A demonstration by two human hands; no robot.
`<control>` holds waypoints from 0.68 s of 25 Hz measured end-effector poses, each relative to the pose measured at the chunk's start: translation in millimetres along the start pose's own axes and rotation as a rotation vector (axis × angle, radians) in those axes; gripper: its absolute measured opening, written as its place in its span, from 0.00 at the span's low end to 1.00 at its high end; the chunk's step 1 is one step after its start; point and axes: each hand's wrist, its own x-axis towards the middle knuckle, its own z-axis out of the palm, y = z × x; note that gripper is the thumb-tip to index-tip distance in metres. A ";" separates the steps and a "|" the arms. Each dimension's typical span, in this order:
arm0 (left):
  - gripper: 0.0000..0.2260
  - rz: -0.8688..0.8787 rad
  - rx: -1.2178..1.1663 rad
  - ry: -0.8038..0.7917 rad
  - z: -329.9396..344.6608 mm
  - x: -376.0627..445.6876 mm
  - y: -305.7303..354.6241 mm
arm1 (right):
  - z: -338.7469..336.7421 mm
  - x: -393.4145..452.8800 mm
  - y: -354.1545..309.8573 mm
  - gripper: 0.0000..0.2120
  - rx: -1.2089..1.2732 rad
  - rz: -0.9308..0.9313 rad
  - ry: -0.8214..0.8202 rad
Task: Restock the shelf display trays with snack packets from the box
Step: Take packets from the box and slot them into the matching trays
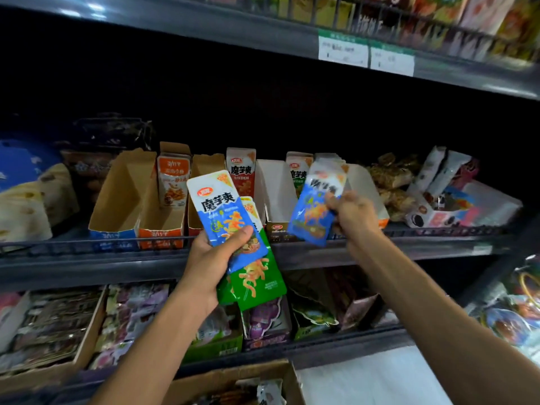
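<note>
Shelf trays (128, 194) are mostly bare, so much restocking is left: blue and green packets (233, 229) are gripped by the left hand (210, 258), blue ones (314, 206) pinched by the right hand (353, 211) near a white tray (274, 188).

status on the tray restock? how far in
Early. Done: little, each tray shows only a packet or two at the back, e.g. the orange tray. In hand: left hand grips blue and green packets; right hand holds a blue packet at the white tray. Left: filling every tray; box still holds stock.
</note>
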 end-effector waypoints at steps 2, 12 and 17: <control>0.11 -0.001 -0.016 0.047 0.3 8.1 -0.4 | -20.5 29.5 -16.9 0.05 -0.136 -0.232 0.142; 0.08 -0.024 0.105 0.043 5.8 21.5 -17.0 | -52.9 128.8 -4.4 0.04 -0.264 -0.318 0.204; 0.10 -0.041 0.127 0.044 7.7 22.7 -20.8 | -49.3 135.0 -7.6 0.03 -0.402 -0.389 0.116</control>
